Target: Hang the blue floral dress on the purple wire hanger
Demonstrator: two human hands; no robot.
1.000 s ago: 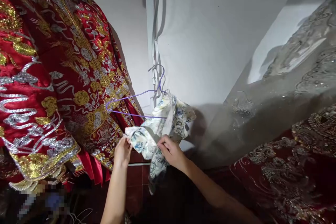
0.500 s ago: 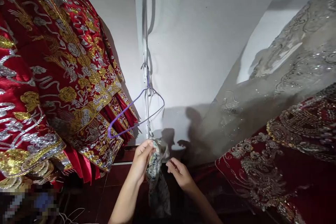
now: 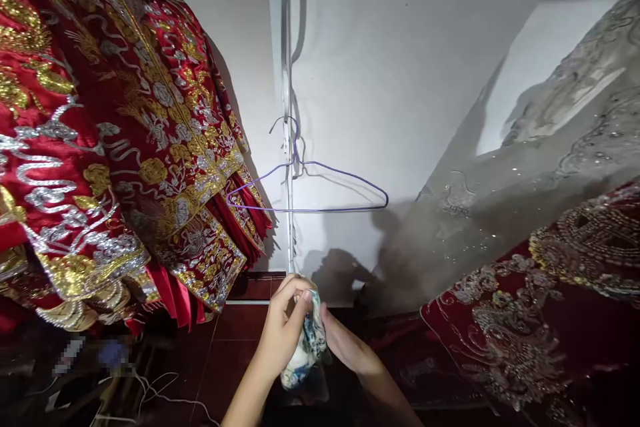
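Observation:
My left hand (image 3: 286, 323) is closed on a bunched patterned cloth (image 3: 307, 353), white with blue-green and a little yellow, its thumb pressing the top edge. From the other side my right hand (image 3: 347, 341) grips the same cloth; most of its fingers are hidden behind the fabric. The cloth hangs crumpled between the two hands, and I cannot tell what garment it is. Above the hands a thin purple wire hanger (image 3: 345, 210) hangs bare by its hook on a narrow white upright strip (image 3: 287, 97) against the wall.
A red jacket (image 3: 165, 127) with gold and silver embroidery hangs at the left. On the right are a sheer pale beaded dress (image 3: 460, 193) and a dark red beaded garment (image 3: 505, 327). White cables (image 3: 175, 400) lie low left on the dark red tiled floor (image 3: 235, 340).
The hanger has swung from edge-on to nearly facing me. The cloth is more bunched up, and my right hand has closed in from beside it to touch it. The view has shifted slightly.

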